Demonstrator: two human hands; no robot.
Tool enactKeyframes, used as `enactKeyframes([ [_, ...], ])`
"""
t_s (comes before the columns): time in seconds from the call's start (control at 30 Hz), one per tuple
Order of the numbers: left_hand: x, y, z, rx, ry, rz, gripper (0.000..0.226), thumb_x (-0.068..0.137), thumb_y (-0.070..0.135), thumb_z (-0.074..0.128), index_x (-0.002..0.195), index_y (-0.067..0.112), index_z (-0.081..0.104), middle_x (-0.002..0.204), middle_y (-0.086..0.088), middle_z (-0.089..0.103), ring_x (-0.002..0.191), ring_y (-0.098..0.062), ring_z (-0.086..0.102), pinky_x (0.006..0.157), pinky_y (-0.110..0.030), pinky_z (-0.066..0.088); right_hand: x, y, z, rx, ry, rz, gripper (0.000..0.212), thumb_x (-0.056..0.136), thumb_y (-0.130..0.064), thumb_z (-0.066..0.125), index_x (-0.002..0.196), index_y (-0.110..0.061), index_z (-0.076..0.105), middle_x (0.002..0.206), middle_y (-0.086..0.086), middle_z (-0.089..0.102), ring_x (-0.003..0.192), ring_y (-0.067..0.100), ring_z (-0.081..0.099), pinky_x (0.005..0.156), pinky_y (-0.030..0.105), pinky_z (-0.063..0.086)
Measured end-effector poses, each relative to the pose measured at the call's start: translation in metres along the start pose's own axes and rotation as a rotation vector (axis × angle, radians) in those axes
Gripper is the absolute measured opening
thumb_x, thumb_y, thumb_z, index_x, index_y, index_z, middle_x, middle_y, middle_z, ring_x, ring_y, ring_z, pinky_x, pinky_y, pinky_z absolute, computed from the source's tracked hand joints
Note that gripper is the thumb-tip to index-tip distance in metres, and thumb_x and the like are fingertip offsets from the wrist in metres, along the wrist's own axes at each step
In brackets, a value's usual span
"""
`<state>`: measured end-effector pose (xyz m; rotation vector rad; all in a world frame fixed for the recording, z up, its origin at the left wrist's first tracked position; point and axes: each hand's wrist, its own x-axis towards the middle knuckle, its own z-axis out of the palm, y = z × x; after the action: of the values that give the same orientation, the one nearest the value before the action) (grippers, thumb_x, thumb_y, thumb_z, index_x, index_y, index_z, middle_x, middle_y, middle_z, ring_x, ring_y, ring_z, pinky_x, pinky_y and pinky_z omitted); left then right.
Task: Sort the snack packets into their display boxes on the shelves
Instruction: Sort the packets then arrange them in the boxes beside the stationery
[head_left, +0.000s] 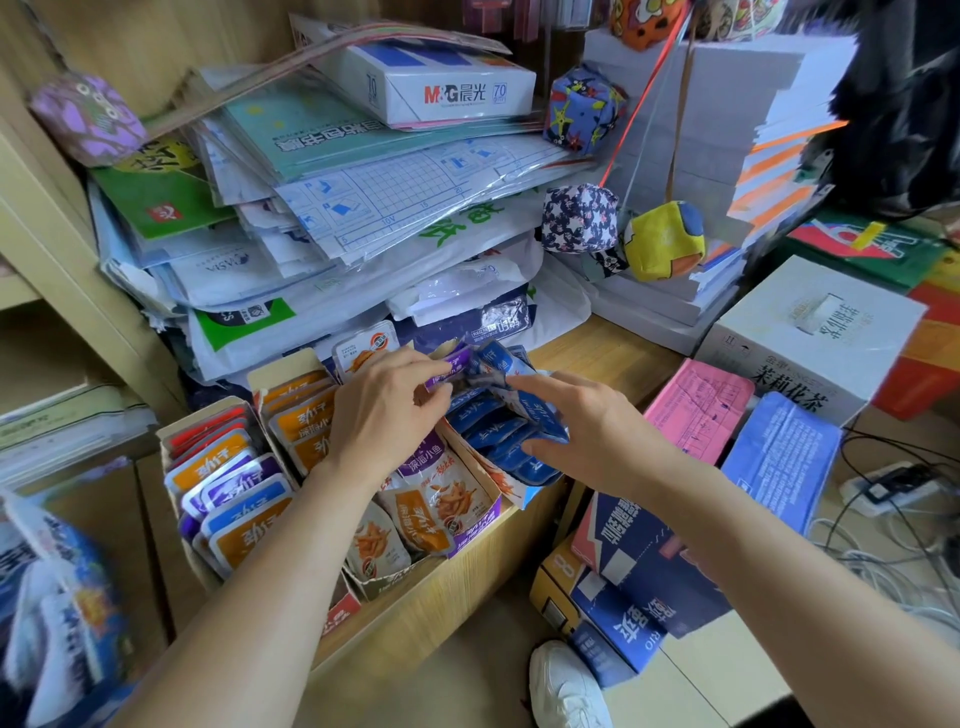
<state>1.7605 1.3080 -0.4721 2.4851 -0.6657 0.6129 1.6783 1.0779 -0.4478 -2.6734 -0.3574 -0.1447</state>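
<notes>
Obs.: purple packet, centre of frame, slightly above the middle. It is pinched at its left end between the thumb and fingertips of the left hand. The remaining fingers are curled in and the back of the hand faces me. The packet's free end touches the crumpled top of the blue packets, so it sits among the wrong colour.

Right hand, centre-right: forefinger straight and laid across the top of the blue packets, thumb against the lower ones. Cannot tell whether it grips them or only steadies them. The other fingers are hidden.

Surroundings: blue box under the right hand. Purple box just beside it to the left, under the left wrist, holding purple and orange packets. Orange-packet box further left. Mixed box at lower left. Stationery pile fills the upper frame.

Judgement: the step is pulling a stray purple packet out of the blue row. Best done by keeping the blue row pressed down, drawing the purple one up and leftward rather than forward, then dropping it upright into the purple box. Risk: a neighbouring blue packet comes out along with it.
</notes>
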Motion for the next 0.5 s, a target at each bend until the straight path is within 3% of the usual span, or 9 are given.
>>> enactKeyframes([
  [0.1, 0.000, 0.000, 0.002, -0.056, 0.036, -0.044, 0.018, 0.092, 0.023, 0.070, 0.108, 0.021, 0.079, 0.093, 0.005, 0.075, 0.085, -0.010, 0.055, 0.068, -0.025, 0.042, 0.000, -0.002, 0.000, 0.008, -0.007, 0.004, 0.070, 0.089, -0.031, 0.073, 0.150, -0.034, 0.039, 0.126, -0.003, 0.058, 0.093, 0.009, 0.052, 0.078, 0.026, 0.051],
  [0.33, 0.005, 0.011, -0.016, -0.196, 0.223, 0.015, 0.018, 0.089, 0.004, 0.070, 0.103, 0.011, 0.079, 0.093, 0.000, 0.076, 0.085, -0.012, 0.067, 0.077, -0.031, 0.057, 0.003, -0.007, -0.002, -0.010, 0.007, 0.028, 0.067, 0.090, -0.034, 0.070, 0.149, -0.037, 0.040, 0.110, -0.010, 0.053, 0.088, 0.011, 0.051, 0.073, 0.030, 0.051],
  [0.5, 0.001, 0.021, -0.044, -0.426, 0.327, -0.047, 0.015, 0.094, 0.005, 0.068, 0.105, 0.012, 0.076, 0.099, 0.004, 0.074, 0.093, -0.004, 0.070, 0.073, -0.016, 0.055, 0.008, -0.011, -0.001, -0.069, 0.176, 0.014, 0.053, 0.087, -0.042, 0.072, 0.136, -0.026, 0.059, 0.114, -0.001, 0.065, 0.106, 0.020, 0.051, 0.083, 0.033, 0.047],
])
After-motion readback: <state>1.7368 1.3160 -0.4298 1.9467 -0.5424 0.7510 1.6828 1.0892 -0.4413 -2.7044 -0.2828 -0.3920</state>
